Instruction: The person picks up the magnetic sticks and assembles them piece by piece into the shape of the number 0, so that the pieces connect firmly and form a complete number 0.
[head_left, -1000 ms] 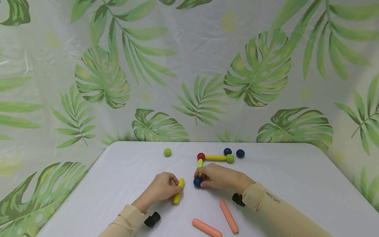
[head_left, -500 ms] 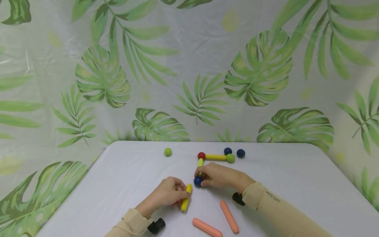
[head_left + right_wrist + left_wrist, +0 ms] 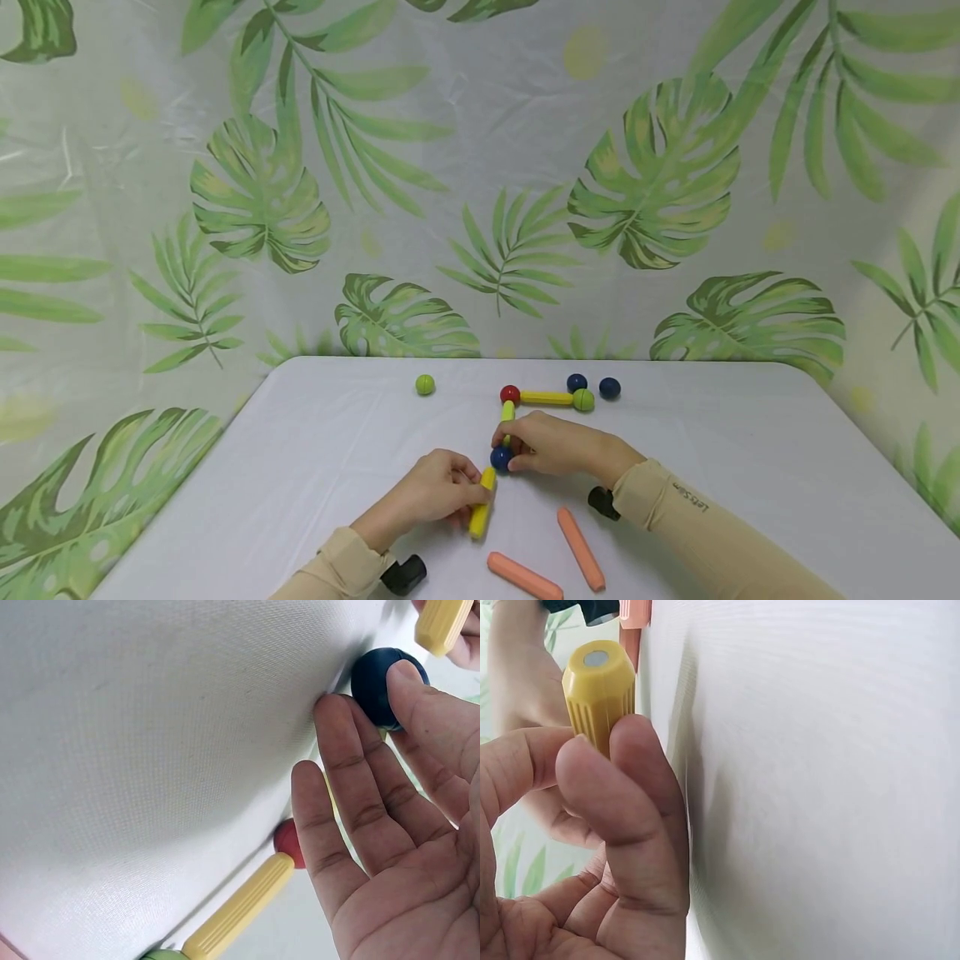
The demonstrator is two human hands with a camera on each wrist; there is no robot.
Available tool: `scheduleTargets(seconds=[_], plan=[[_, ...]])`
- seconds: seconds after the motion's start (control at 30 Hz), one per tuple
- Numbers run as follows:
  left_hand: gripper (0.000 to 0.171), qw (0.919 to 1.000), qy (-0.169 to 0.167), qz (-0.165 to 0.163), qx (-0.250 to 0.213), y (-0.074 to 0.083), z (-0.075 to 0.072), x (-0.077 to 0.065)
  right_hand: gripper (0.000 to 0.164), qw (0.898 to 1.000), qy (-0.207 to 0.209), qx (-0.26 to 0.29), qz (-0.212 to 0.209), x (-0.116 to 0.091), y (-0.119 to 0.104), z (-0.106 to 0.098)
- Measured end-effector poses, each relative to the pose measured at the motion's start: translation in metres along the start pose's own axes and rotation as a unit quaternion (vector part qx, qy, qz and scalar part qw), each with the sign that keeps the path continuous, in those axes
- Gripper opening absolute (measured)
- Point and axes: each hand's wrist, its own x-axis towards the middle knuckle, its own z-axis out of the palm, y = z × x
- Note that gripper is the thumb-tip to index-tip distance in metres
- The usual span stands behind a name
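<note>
My left hand [image 3: 441, 490] pinches a yellow magnetic rod [image 3: 482, 504] between thumb and fingers. A grey metal spot shows on the end of that yellow rod [image 3: 598, 682] in the left wrist view. The rod's far end is close to a dark blue ball [image 3: 501, 458]. My right hand [image 3: 558, 448] holds this blue ball, its thumb on the ball's side in the right wrist view. From the ball a yellow-green rod [image 3: 508, 412], partly hidden by the right fingers, runs to a red ball [image 3: 510, 395]. Another yellow rod [image 3: 547, 398] joins the red ball to a green ball [image 3: 583, 400].
Two dark blue balls, one of them the rightmost ball [image 3: 610, 388], lie behind and beside the green one. A loose green ball [image 3: 425, 384] sits at the back left. Two orange rods [image 3: 581, 550] lie in front, on the white table [image 3: 750, 475]. A leaf-patterned curtain [image 3: 480, 167] hangs behind.
My left hand has carried the yellow rod rightward and slightly nearer me, bringing its end close to the blue ball. The right hand has stayed in place on the ball.
</note>
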Motion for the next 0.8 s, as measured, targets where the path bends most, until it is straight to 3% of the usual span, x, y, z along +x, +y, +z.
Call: scheduleTargets(seconds=[0.47,0.8], plan=[[0.021,0.9995,-0.013,-0.015,-0.023,0.005,0.007,0.003,0.026,1.0,0.005,-0.002,0.005,0.001,0.0,0.001],[0.021,0.9995,-0.012,-0.005,-0.027,0.005,0.011,0.004,0.028,1.0,0.004,0.009,0.014,0.001,-0.002,0.0]])
